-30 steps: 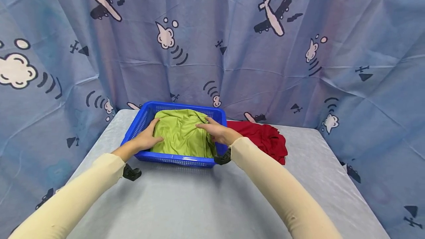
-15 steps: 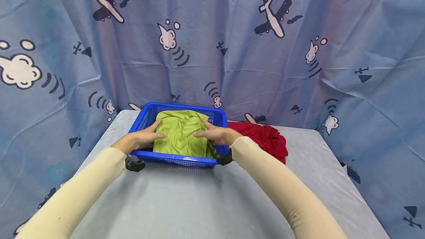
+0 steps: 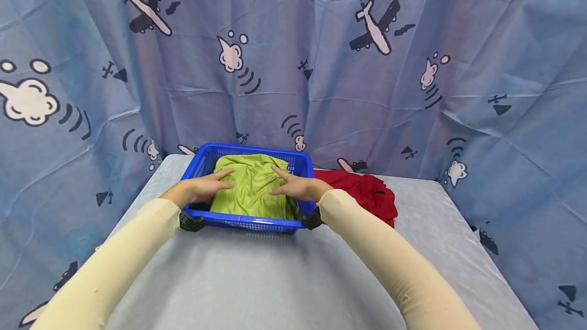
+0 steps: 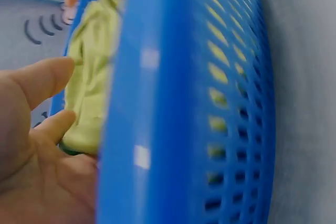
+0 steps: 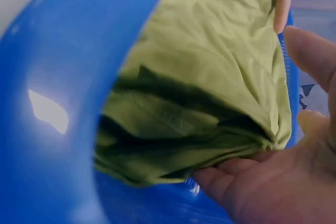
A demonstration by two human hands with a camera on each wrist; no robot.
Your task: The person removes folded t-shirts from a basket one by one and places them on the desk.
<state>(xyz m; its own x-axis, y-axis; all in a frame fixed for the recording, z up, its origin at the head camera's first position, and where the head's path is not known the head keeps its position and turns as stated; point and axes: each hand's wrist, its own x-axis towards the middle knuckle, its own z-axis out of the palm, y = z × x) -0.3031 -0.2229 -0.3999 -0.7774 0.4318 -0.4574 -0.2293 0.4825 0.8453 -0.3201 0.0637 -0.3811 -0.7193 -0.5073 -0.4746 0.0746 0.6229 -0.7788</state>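
Note:
A crumpled yellow-green cloth (image 3: 252, 185) lies in a shallow blue plastic basket (image 3: 257, 221) with perforated walls. My left hand (image 3: 199, 189) reaches over the basket's left side, thumb and forefinger spread above the cloth's left edge. Its lower fingers are partly hidden down beside the cloth. At the opposite side, my right hand (image 3: 300, 187) has its thumb raised apart from the cloth. In the right wrist view, its lower fingers touch the underside of the cloth (image 5: 210, 51) near a gathered fold. Neither hand visibly pinches the fabric.
A bunched red cloth (image 3: 362, 190) lies on the table just right of the basket. The table (image 3: 257, 279) has a pale grey cover. Behind and beside it hangs a blue curtain (image 3: 275, 65) printed with aeroplanes and clouds.
My left wrist has shifted right and inward, and that hand's thumb has come higher over the cloth. My right thumb has dropped lower. Cloth and basket stay nearly in place.

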